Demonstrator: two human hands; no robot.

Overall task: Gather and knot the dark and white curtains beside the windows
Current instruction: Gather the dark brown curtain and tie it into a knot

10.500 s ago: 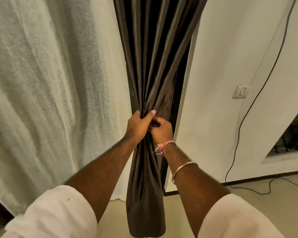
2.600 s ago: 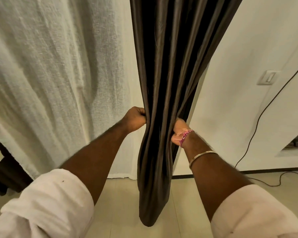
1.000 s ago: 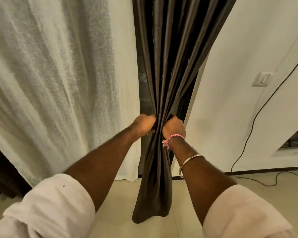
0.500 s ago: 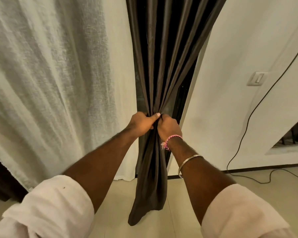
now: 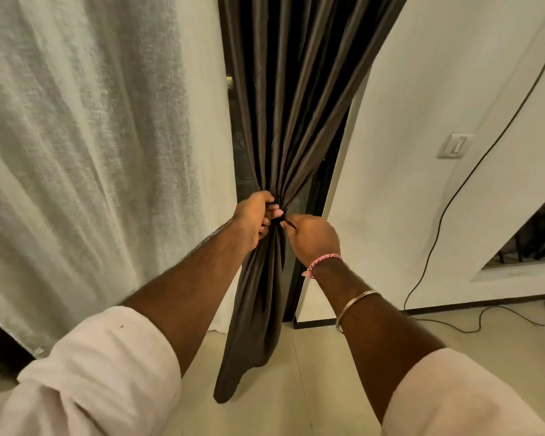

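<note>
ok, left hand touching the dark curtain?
Touching. The head view shows the left hand with fingers curled round the bunched dark curtain.

One camera only, on my head, aimed forward and down along both forearms. My hands sit close, mid-frame, at the dark curtain (image 5: pixel 280 121). Wide lens bends the wall (image 5: pixel 438 73) at right; floor (image 5: pixel 328 372) along the bottom edge, white curtain (image 5: pixel 92 136) filling the left.

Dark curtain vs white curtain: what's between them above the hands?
In the head view, a narrow strip of dark window glass and frame shows between the white curtain and the dark curtain. Nothing else is visible there.
</note>
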